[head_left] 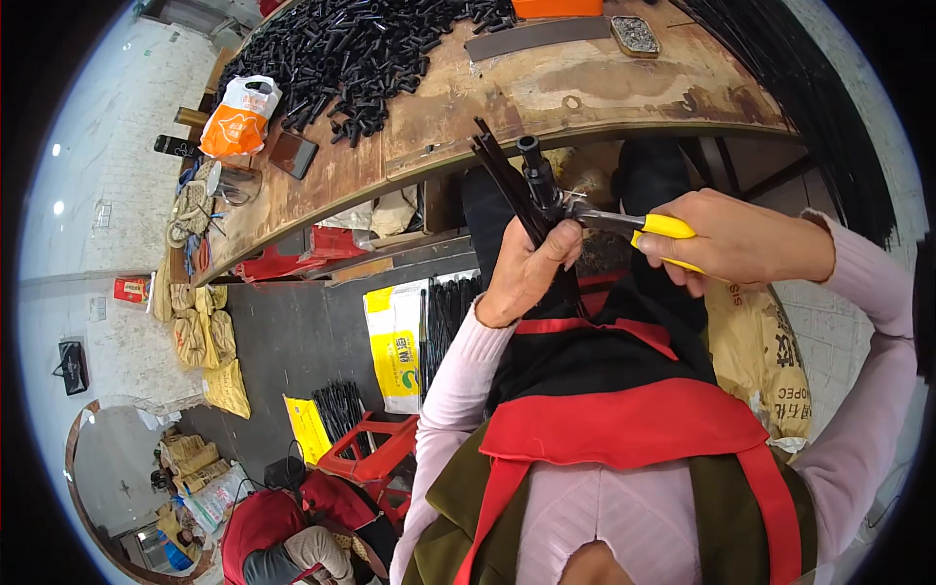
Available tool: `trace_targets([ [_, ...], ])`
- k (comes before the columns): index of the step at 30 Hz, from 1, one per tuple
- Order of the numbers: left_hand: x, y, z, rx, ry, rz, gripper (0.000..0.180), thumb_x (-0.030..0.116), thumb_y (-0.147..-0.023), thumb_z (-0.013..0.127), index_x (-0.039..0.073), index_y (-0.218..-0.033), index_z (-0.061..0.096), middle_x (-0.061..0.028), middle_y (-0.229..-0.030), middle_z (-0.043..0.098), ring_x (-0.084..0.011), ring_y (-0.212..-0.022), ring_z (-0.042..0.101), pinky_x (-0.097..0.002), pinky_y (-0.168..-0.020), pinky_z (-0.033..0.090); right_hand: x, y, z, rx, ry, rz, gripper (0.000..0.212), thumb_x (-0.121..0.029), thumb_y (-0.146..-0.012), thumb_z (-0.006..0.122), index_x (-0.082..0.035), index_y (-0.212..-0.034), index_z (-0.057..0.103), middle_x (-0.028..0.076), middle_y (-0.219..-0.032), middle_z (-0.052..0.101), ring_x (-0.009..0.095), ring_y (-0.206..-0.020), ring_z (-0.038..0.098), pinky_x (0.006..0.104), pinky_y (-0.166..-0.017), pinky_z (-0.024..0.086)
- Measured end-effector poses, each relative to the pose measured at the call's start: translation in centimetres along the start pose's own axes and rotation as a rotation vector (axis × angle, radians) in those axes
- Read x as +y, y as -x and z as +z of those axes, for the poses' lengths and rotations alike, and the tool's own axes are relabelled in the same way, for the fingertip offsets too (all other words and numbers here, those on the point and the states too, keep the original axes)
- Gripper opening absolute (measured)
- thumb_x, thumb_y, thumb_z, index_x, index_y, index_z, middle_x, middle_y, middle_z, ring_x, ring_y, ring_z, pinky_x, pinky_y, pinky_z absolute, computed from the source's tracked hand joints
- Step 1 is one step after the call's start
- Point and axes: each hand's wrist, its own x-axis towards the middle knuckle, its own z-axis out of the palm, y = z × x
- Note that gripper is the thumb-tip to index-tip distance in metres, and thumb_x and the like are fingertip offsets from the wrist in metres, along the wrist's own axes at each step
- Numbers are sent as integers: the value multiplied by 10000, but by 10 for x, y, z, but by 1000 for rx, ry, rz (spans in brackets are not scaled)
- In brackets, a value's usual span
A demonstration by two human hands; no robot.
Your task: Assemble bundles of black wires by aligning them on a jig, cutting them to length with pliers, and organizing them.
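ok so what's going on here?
The person's left hand grips a bundle of thin dark rods and a short black tube in front of the wooden bench. Their right hand holds yellow-handled pliers, the tip right by the left hand; whether it's clamped on anything is too small to tell. A pile of short black tubes lies on the bench.

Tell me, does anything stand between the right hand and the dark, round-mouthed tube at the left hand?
Yes, the yellow-handled metal pliers gripped in the right hand: their metal end points toward the dark tube. Nothing else visibly blocks the way.
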Motion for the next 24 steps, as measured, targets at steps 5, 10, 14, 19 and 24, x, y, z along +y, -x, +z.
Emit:
trace_targets([
  [5, -5, 1, -7, -52, 56, 11, 310, 321, -1006, 575, 38, -887, 530, 34, -683, 432, -71, -601, 390, -231, -539, 326, 19, -10, 24, 107, -34, 38, 338, -290, -1002, 556, -11, -812, 561, 11, -645, 531, 72, -540, 468, 249, -500, 406],
  [10, -2, 1, -7, -86, 138, -2, 298, 309, -1002, 584, 38, -893, 527, 43, -671, 406, -70, -590, 360, -233, -533, 308, 36, -13, 54, -6, -556, 66, 284, -291, -1017, 531, -39, -887, 527, 19, -621, 497, 76, -485, 451, 241, -435, 359],
  [14, -2, -5, -14, -198, 132, -69, 266, 283, -994, 597, 45, -981, 477, 20, -696, 407, -86, -592, 362, -249, -537, 317, 7, 5, 10, -142, -397, 182, 327, -342, -1017, 527, -36, -914, 475, 52, -625, 534, 111, -458, 499, 254, -416, 380],
  [19, 0, -12, 1, -163, 63, -129, 261, 249, -994, 593, 36, -1036, 448, -7, -702, 426, -102, -594, 387, -259, -546, 346, -38, 11, -21, -122, -50, 374, 372, -365, -1026, 490, -28, -871, 457, 64, -612, 553, 136, -479, 562, 279, -434, 472],
  [24, -7, -8, -7, 2, -40, 1, 204, 220, -1016, 563, 29, -947, 546, 41, -708, 461, -53, -604, 395, -223, -528, 322, -22, -2, -9, -28, -12, 180, 371, -353, -1019, 504, -21, -859, 460, 70, -604, 557, 139, -447, 527, 290, -418, 423],
])
